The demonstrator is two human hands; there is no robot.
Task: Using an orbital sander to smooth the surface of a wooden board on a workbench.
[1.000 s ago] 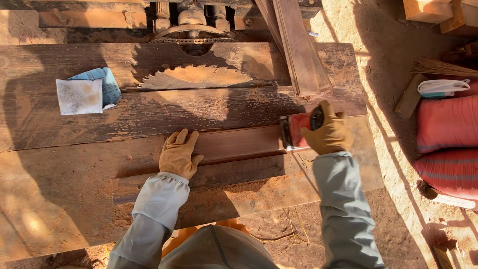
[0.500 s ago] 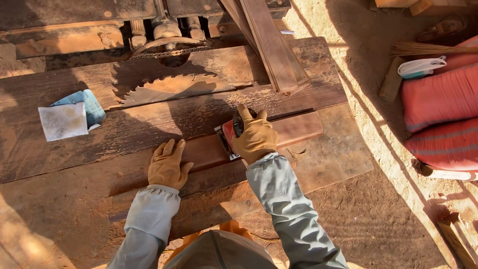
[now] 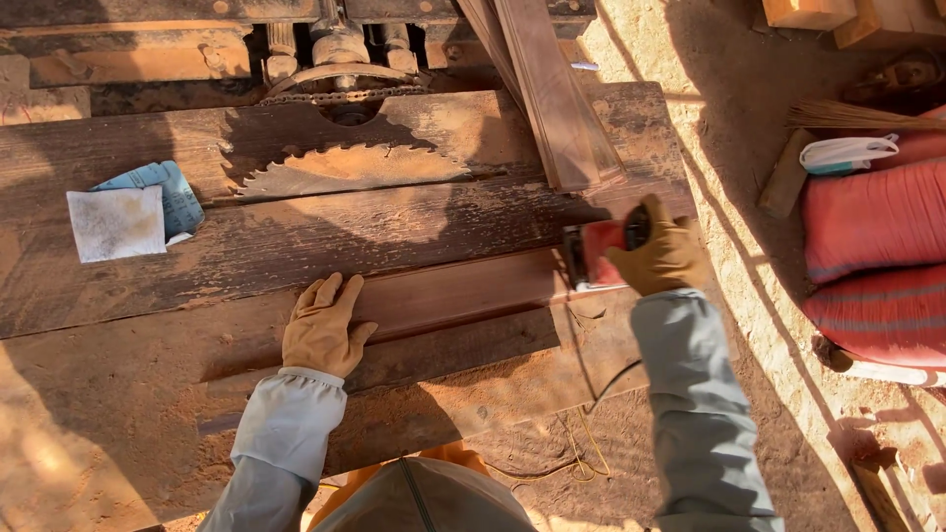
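A long reddish wooden board (image 3: 463, 291) lies across the dusty workbench (image 3: 118, 394). My left hand (image 3: 323, 325), in a tan glove, rests flat on the board's left part, fingers together. My right hand (image 3: 662, 258), also gloved, grips a red power sander (image 3: 596, 254) that sits on the board's right end. The sander's cord (image 3: 591, 355) hangs down off the bench edge.
A circular saw blade (image 3: 350, 167) sticks up through the bench behind the board. Sheets of sandpaper (image 3: 123, 217) lie at the left. Long planks (image 3: 547, 94) lean at the back. Red sacks (image 3: 877, 256) and a broom (image 3: 857, 118) lie on the sandy ground at right.
My right hand slid the sander from the right end to the board's middle, then back to the right end. My left hand stayed pressed on the board.
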